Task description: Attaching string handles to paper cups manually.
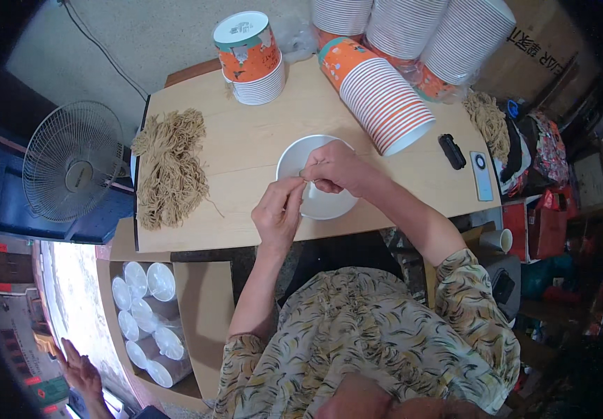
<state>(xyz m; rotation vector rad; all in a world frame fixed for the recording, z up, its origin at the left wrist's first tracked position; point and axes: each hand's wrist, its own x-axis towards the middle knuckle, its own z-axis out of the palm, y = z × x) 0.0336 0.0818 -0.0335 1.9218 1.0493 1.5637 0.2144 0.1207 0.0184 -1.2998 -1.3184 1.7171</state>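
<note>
A white paper tub [331,205] stands at the table's front edge, its inside facing me. Over its opening my two hands meet fingertip to fingertip. My left hand [277,209] pinches with thumb and forefinger at the tub's left side. Curled closed against it, my right hand [334,167] comes across from the right. Whatever lies between the fingers is too small or hidden to make out. Left of the hands is a heap of tan cord strands [172,171]. A nested stack of orange-and-white paper tubs [385,98] lies on its side beyond my right hand.
A shorter tub stack [252,66] stands upside down at the back. Wrapped stacks [403,28] fill the back right. A black case [452,151] and a phone [481,176] lie right. A fan [74,162], a box of clear cups [207,314] and another person's hand [81,370] are left.
</note>
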